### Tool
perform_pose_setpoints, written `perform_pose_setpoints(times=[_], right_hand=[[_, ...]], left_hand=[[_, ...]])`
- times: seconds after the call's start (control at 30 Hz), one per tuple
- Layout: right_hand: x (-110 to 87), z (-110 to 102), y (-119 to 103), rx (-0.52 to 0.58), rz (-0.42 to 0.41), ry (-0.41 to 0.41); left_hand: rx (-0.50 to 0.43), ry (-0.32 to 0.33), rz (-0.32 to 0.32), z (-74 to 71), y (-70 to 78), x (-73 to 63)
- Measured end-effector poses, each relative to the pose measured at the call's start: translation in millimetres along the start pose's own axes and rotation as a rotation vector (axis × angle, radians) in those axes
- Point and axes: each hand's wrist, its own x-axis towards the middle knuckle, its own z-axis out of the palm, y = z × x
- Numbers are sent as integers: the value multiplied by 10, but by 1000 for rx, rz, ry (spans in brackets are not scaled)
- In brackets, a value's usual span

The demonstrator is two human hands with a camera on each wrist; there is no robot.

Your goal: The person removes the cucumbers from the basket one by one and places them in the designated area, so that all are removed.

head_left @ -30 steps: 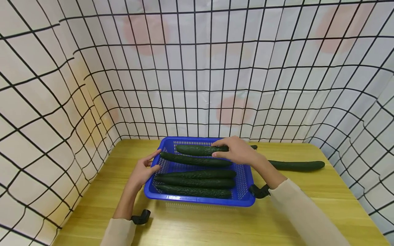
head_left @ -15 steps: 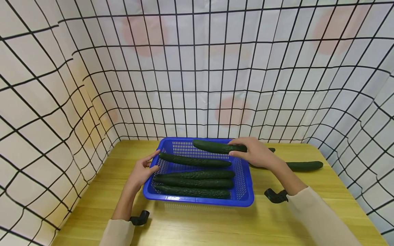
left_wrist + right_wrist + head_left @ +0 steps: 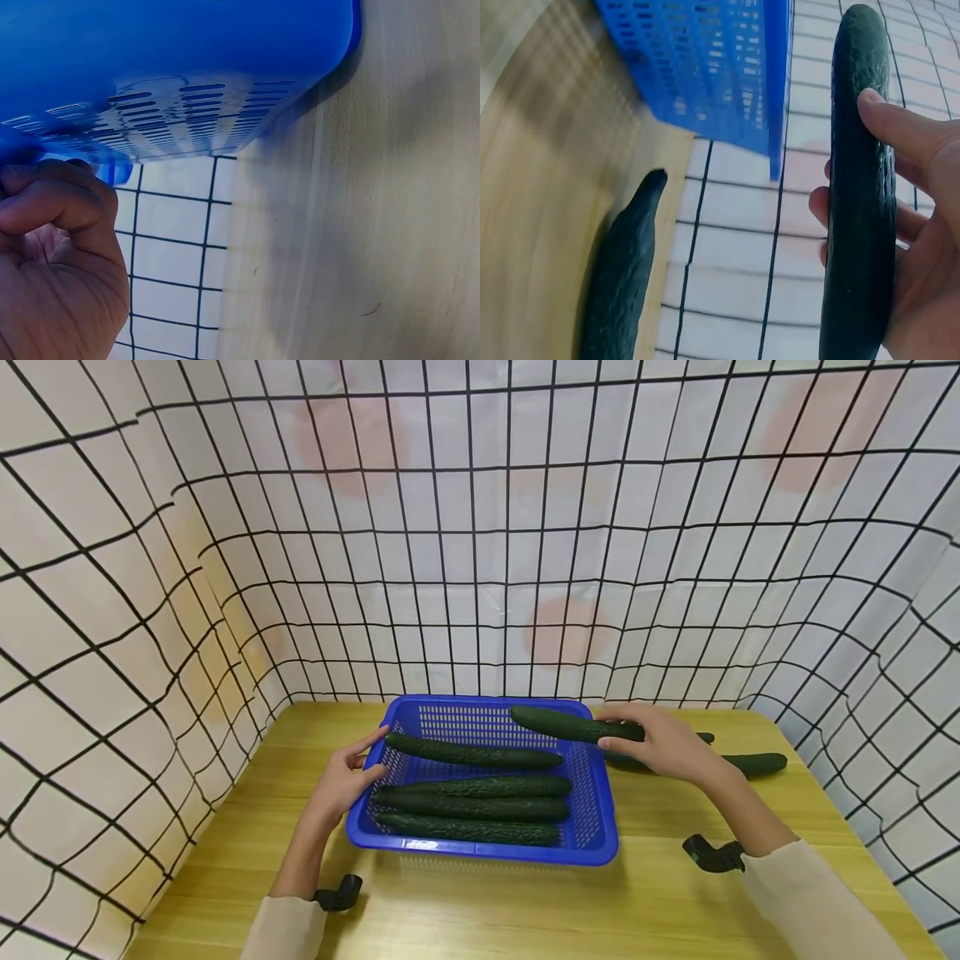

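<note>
A blue plastic basket with slotted walls holds several dark green cucumbers lying lengthwise. At its left end my left hand grips the rim, and curled fingers show there in the left wrist view. My right hand holds another cucumber, raised over the basket's back right corner. Thumb and fingers wrap around this cucumber in the right wrist view. One end of it reaches over the basket; the other passes behind the hand.
A further cucumber lies on the wooden table to the right of the basket, partly hidden by the right hand. A black wire grid before a white sheet rises behind the table and along both sides.
My right hand has lifted the cucumber out of the back of the basket and carried it to the right. The left hand stays at the rim.
</note>
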Motion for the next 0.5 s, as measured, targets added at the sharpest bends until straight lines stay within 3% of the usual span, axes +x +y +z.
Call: perform_pose_setpoints(times=[0.5], right_hand=[[-408,-219,420,-1,78,73]], left_hand=[[0,-6,-8,5,24,-5]])
